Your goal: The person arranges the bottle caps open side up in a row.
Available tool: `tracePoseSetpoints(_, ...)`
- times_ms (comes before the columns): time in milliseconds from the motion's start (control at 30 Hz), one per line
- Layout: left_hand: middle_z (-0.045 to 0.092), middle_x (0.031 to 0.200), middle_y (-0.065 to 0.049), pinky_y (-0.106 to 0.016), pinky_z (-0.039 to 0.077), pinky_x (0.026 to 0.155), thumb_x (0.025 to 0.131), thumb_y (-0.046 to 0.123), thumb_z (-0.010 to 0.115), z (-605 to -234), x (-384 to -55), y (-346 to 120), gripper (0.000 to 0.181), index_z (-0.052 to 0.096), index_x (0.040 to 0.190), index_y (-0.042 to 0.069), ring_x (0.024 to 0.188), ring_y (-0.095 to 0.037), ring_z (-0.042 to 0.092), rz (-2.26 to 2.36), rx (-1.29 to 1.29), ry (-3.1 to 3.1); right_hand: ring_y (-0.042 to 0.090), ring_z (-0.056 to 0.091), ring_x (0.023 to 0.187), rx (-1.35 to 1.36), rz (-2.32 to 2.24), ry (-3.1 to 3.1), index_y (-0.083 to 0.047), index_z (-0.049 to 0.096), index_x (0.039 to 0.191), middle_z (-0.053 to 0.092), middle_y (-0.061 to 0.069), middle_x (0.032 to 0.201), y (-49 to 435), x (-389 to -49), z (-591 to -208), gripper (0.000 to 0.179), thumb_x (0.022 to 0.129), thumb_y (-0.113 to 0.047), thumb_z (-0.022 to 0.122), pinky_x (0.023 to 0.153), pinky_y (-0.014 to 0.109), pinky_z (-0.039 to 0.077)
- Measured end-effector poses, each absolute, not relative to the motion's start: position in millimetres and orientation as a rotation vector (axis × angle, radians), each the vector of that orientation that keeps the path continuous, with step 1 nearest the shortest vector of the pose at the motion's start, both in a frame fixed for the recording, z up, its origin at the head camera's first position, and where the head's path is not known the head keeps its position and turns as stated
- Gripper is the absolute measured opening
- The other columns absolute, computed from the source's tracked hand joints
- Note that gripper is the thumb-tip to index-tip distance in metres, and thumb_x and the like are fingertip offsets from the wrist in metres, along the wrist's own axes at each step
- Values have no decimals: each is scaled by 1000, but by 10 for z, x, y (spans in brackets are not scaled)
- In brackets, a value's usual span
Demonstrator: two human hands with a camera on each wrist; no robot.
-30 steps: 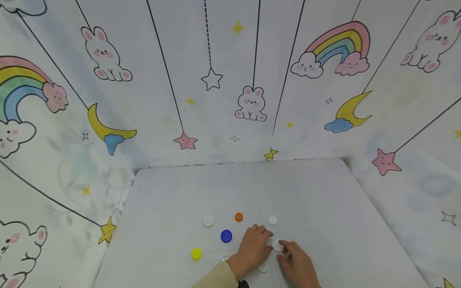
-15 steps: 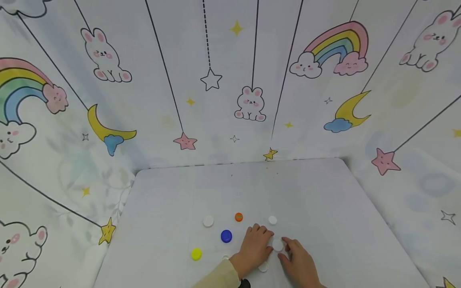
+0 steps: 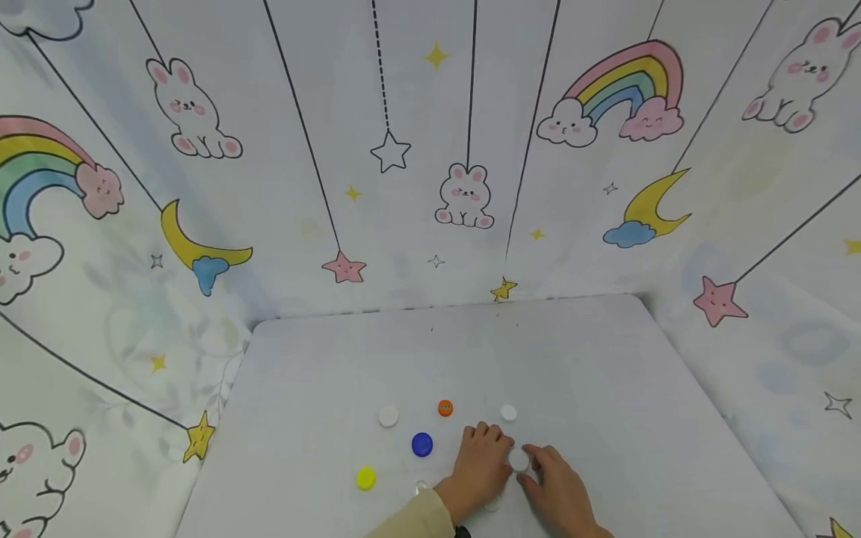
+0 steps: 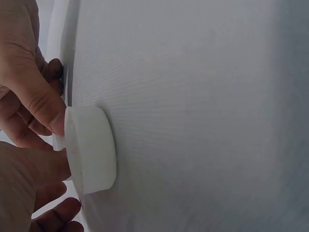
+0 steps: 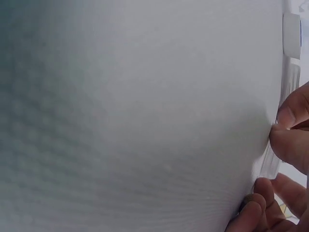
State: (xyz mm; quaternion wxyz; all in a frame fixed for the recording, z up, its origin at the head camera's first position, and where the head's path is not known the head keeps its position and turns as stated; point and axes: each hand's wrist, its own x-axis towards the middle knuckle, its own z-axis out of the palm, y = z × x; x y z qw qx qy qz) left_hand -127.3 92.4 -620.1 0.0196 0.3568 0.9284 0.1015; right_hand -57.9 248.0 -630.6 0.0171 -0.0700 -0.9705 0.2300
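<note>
In the head view, a round white bottle cap (image 3: 519,459) lies on the white table between both hands. My left hand (image 3: 479,462) holds its left edge, thumb on the near side and index finger on the far side. On its right, my right hand (image 3: 560,484) pinches at the rim with thumb and index fingertip. A translucent cap (image 3: 494,504) lies just nearer, partly hidden by the left hand. In the left wrist view, a pale cap (image 4: 94,150) stands in front of the fingers. In the right wrist view, both thumbs almost meet before a clear-looking rim (image 5: 271,164).
Several other bottle caps are spread about: white (image 3: 388,416), orange (image 3: 445,408), blue (image 3: 422,444), yellow (image 3: 366,478) and a smaller white one (image 3: 508,413). A clear cap (image 3: 421,488) sits by the left sleeve (image 3: 417,517). Patterned cloth walls (image 3: 464,261) surround the table.
The right index fingertip has slid from over the white cap to its right edge. My left hand has shifted slightly right and now covers more of the translucent cap.
</note>
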Motion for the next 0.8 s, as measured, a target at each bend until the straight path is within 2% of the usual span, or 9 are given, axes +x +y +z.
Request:
tracePoseSetpoints(300, 55, 101, 7, -33, 37, 79, 83, 41, 75, -6215, -1248, 954, 35, 68, 114, 26, 95, -14, 46, 256, 1118, 2925, 6, 40, 66, -232, 706, -3028, -12, 67, 118, 50, -10, 82, 2483, -613, -6332, 46, 77, -26, 83, 56, 22, 36)
tracePoseSetpoints(600, 54, 101, 8, -35, 38, 84, 82, 41, 75, -6255, -1227, 946, 34, 69, 113, 26, 98, -14, 46, 257, 1129, 2952, 4, 43, 68, -206, 681, -3015, -12, 68, 115, 52, -10, 83, 2493, -621, -6350, 44, 76, -25, 83, 57, 22, 39)
tracePoseSetpoints(800, 55, 104, 7, -41, 38, 94, 82, 40, 76, -6251, -1214, 940, 35, 68, 113, 25, 106, -16, 48, 275, 1139, 2957, 5, 51, 75, -174, 663, -2982, -13, 68, 113, 56, -8, 90, 2493, -604, -6348, 45, 74, -26, 85, 62, 25, 45)
